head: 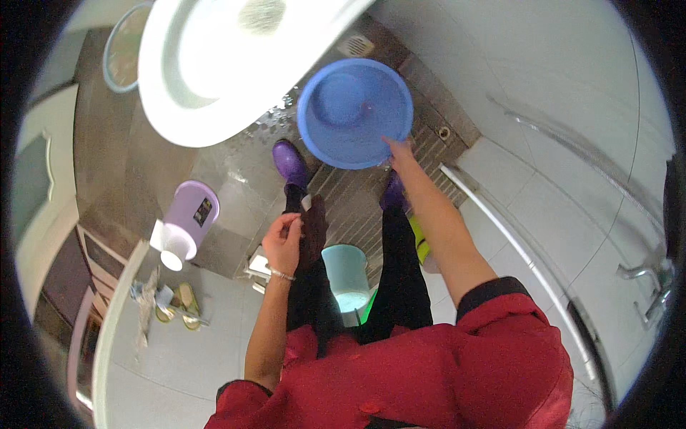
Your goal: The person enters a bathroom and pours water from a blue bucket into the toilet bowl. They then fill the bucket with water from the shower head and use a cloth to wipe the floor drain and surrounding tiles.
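My right hand (398,152) grips the near right rim of a round blue plastic basin (356,145). The basin appears tilted, its inside facing me, above or against the dark tiled floor (343,193); whether it touches the floor is unclear. A raised round form shows within it, and I cannot tell if it holds water. Beside my left leg, my left hand (283,241) hangs with fingers curled. A dark brownish cloth-like shape (316,230) lies just right of those fingers; whether the hand holds it cannot be made out. Purple shoes (289,161) cover my feet.
An overexposed white ceramic washbasin or toilet (214,120) juts in at upper left. Left of my feet is a lilac bin (185,214); a pale-blue bucket (345,268) is between my legs. A floor drain (356,46), a white rail (514,244) and a shower hose (584,153) are around.
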`<state>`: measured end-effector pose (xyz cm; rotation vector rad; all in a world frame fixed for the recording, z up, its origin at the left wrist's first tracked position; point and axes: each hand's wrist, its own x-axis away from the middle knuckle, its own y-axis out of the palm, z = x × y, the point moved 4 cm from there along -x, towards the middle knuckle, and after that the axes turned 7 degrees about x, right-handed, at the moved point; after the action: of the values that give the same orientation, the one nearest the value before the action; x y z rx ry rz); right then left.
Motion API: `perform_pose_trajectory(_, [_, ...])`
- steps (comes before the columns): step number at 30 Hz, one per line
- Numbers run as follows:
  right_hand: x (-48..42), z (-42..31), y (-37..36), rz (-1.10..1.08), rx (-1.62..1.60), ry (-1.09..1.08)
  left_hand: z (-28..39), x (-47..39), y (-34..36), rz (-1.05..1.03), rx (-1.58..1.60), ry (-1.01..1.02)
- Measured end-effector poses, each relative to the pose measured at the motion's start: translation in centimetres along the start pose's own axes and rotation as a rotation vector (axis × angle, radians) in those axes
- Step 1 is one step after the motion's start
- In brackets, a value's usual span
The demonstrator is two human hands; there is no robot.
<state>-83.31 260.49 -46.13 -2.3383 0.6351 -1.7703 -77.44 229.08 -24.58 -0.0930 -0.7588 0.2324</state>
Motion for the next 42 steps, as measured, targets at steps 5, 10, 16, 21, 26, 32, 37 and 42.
perform_pose_trajectory(5, [-3.6, 1.9, 0.0, -0.153, -0.037, 0.055, -0.5, 0.4, 2.0, -0.055, -0.143, 0.094])
perform_pose_trajectory(10, [-2.0, 4.9, -8.5, -0.086, -0.147, 0.070, 1.8, 1.1, 5.8, -0.129, -0.121, 0.078])
perform_pose_trajectory(16, [-2.1, 13.3, -23.3, 0.063, -0.454, 0.130, 2.9, 2.4, 10.4, -0.198, -0.211, 0.128])
perform_pose_trajectory(21, [-5.2, 14.1, -27.6, 0.155, -0.579, 0.247, 0.5, 3.9, 14.3, -0.250, -0.186, 0.126])
perform_pose_trajectory(26, [-8.4, 14.2, -26.9, 0.234, -0.641, 0.406, -0.1, 6.1, 16.6, -0.280, -0.261, 0.089])
perform_pose_trajectory(32, [-9.1, 13.5, -27.7, 0.263, -0.496, 0.432, -0.6, 7.5, 17.3, -0.299, -0.316, 0.065])
perform_pose_trajectory(37, [-0.9, 7.4, -32.9, 0.461, 0.228, -0.200, 1.9, 9.2, 18.6, -0.317, -0.290, 0.182])
perform_pose_trajectory(42, [18.1, -3.7, -46.0, 0.613, -0.218, -0.784, 9.4, 12.6, 17.7, -0.384, -0.242, 0.306])
